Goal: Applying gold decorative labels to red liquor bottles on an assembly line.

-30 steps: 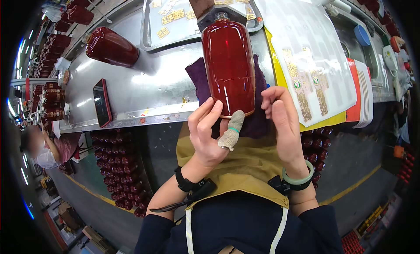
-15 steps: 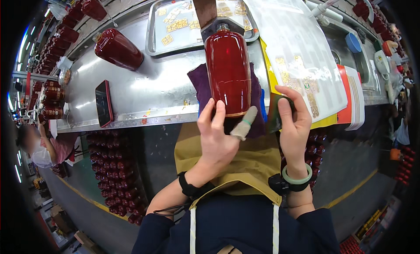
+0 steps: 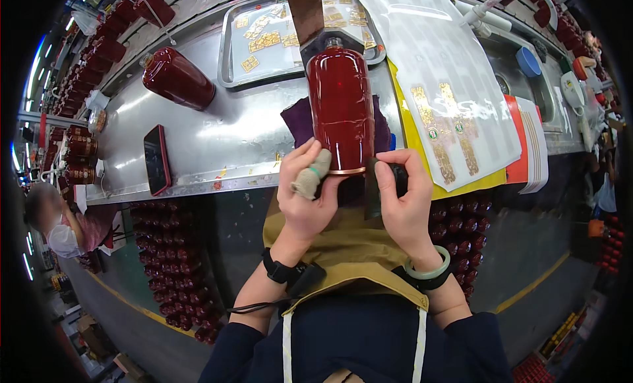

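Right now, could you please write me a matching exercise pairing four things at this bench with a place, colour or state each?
1. Nearest bottle
2. Phone
3. Tray
4. Right hand

A. Holding a dark flat object
B. Bearing gold-coloured pieces
C. Dark red, base toward the person
D. Lying on the metal table, near its front edge

Pairs: 1-C; 2-D; 3-B; 4-A

Dark flat piece [image 3: 372, 193] in right hand [image 3: 407, 210]

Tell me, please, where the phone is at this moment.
In the head view, the phone lies on the metal table, to the left of the person's left hand, near the front edge and in front of a red bottle.
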### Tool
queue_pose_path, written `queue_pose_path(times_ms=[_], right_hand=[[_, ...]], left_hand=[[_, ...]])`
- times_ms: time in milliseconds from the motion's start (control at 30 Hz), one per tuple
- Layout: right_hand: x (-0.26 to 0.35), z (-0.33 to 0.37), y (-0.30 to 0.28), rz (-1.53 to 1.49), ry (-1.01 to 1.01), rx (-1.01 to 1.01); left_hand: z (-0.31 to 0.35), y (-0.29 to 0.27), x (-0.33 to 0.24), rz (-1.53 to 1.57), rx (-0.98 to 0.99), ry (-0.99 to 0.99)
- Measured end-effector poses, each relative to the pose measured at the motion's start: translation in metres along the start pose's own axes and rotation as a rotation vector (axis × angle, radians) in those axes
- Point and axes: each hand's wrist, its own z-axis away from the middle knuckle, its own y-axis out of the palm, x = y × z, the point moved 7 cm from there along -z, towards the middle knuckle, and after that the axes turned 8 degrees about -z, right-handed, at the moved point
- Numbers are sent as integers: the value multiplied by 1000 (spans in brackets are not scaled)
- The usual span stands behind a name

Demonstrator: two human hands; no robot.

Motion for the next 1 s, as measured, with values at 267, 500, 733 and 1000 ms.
queue_pose_path(times_ms=[267,500,733,1000], right_hand=[[5,-1,-2,-44,3,-27],[-8,4,2,-60,6,-56],[-3,7,2,-53,-86,-67],[-13,5,-3,-62,-44,-107]], left_hand=[[-20,0,-30,-86,80,288],[5,-15,-6,9,-150,-179],[-10,-5,-27,-57,-8,206],[-12,-2,-34,-119,26,197]])
